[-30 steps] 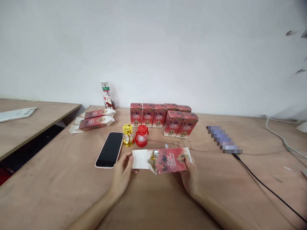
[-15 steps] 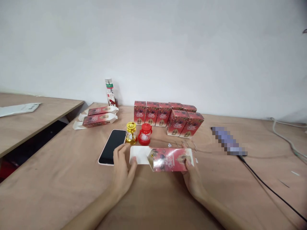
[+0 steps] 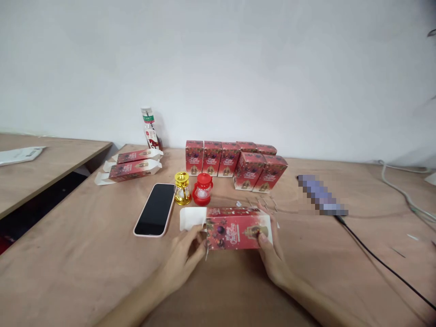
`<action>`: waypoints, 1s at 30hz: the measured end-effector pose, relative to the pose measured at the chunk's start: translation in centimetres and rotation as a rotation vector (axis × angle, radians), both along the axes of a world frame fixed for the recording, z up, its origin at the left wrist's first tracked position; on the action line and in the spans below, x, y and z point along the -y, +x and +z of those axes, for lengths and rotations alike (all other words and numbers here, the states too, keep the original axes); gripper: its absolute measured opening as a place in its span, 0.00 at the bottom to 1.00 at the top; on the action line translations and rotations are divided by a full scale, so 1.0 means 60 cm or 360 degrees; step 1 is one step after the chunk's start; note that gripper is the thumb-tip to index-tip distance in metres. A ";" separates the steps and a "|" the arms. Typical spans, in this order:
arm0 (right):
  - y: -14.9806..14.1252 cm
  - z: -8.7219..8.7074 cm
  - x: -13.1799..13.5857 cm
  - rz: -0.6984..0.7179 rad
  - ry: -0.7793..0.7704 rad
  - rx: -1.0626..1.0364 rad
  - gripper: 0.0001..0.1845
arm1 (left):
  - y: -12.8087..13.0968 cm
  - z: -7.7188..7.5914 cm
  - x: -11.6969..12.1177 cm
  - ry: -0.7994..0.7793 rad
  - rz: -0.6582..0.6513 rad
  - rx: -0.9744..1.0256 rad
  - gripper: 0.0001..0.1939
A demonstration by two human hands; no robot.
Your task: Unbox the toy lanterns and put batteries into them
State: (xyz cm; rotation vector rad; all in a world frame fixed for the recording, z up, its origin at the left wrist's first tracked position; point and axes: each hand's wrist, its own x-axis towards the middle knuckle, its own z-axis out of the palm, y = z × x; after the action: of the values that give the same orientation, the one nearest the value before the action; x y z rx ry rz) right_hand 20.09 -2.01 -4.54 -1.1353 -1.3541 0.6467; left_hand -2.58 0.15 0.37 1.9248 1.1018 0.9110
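A red printed gift box (image 3: 238, 232) lies sideways in the air in front of me, its white end flap (image 3: 192, 219) sticking out to the left. My right hand (image 3: 275, 261) grips the box's right end, thumb on the front face. At the opposite end, my left hand (image 3: 185, 252) has its curled fingers on the edge of the opening, by the flaps; the fingertips are partly hidden. Just beyond the box stand a gold mini lantern (image 3: 183, 188) and a red mini lantern (image 3: 202, 190), side by side.
Several closed red boxes (image 3: 213, 159) stand in rows near the wall. Two open-ended boxes (image 3: 134, 169) lie at the left, before a bottle (image 3: 150, 129). A phone (image 3: 155, 210) lies left of the lanterns. Another phone (image 3: 320, 195) with a black cable lies right, near small metal pieces (image 3: 262, 201).
My left hand has shifted from the long end flap to the box's open edge. The box has turned, showing its upper side, and looks more squared out.
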 end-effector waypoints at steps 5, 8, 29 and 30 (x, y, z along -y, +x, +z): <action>-0.005 0.023 0.012 0.0098 0.0133 0.0193 0.29 | 0.006 -0.006 -0.007 -0.0338 0.0066 0.0418 0.11; -0.010 0.030 0.016 0.0306 0.0287 0.0233 0.31 | 0.005 0.001 -0.017 -0.0379 0.0124 0.0576 0.11; 0.128 0.077 0.025 -0.0694 0.0013 -0.0634 0.24 | 0.039 0.166 -0.040 0.2149 0.0121 -0.0694 0.11; 0.122 0.097 0.015 -0.0581 -0.0053 -0.0731 0.22 | 0.045 0.161 -0.040 0.2197 0.0124 -0.0826 0.10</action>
State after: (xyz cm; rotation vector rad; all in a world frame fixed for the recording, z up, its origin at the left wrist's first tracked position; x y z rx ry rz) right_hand 27.41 -2.91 1.28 -1.1377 -0.7264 0.6144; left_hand 0.10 2.58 10.05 3.3908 0.8228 1.4642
